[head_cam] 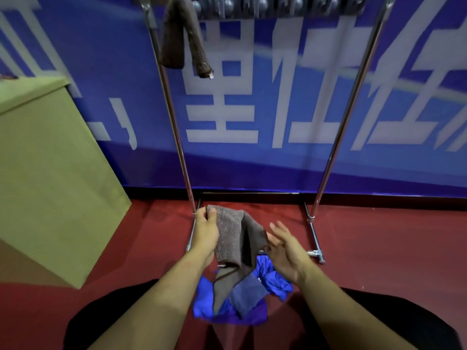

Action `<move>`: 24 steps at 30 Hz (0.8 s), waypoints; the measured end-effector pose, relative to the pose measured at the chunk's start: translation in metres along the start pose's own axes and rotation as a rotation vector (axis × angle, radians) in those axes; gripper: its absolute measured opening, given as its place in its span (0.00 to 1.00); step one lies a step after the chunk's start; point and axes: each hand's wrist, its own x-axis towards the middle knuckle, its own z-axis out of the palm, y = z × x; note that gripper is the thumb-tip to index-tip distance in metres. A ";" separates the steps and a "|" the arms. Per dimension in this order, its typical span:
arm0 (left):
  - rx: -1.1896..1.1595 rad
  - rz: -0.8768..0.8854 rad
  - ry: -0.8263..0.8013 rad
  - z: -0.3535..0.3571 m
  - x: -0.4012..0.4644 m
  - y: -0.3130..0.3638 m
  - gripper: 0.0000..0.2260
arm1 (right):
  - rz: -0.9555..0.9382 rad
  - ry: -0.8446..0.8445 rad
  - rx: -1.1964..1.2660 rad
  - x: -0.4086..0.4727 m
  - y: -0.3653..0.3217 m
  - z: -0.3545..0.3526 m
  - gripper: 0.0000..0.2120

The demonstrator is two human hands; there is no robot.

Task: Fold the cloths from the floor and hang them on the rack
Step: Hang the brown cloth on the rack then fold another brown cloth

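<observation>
Left hand (206, 229) pinches grey cloth (237, 246) corner; right hand (285, 251) spread at 3 o'clock. Brown cloth (182, 36) already on rack (174, 117); blue cloths (275, 279) remain on floor (379, 248).

A dark red floor (366, 248) is seen, on which a heap of blue cloths (252, 299) is piled at 6 o'clock. The metal rack (313, 218) is stood on it at 12 o'clock from the heap, and a green box (50, 173) is set at 9 o'clock.
</observation>
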 end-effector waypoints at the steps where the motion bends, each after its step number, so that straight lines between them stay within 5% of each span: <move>1: -0.017 -0.002 -0.017 0.003 -0.004 0.005 0.05 | 0.017 0.011 -0.011 -0.002 0.008 -0.004 0.35; 10: -0.186 0.061 -0.139 0.022 -0.023 0.041 0.07 | 0.043 0.249 0.021 -0.014 0.050 -0.012 0.38; 17: -0.273 0.067 -0.225 0.023 -0.034 0.072 0.09 | 0.269 0.029 -0.045 -0.021 0.052 -0.013 0.31; 24: -0.095 0.150 -0.150 -0.013 -0.022 0.063 0.11 | 0.010 -0.018 0.197 -0.017 0.039 0.003 0.22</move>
